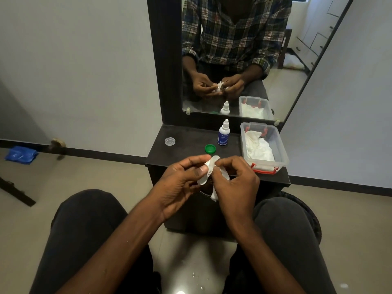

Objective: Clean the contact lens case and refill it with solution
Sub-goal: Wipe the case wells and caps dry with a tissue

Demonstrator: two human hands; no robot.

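Both hands meet over the near edge of the dark shelf: left hand and right hand pinch a crumpled white tissue; the lens case itself I cannot make out. Beyond them sit a green round cap, a clear round cap far left, and a white solution bottle.

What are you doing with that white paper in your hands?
The left hand and right hand are pinching a white tissue, seemingly wiping something small hidden inside it. On the black shelf wait a green cap, a clear cap, a solution bottle and a tub of tissues.
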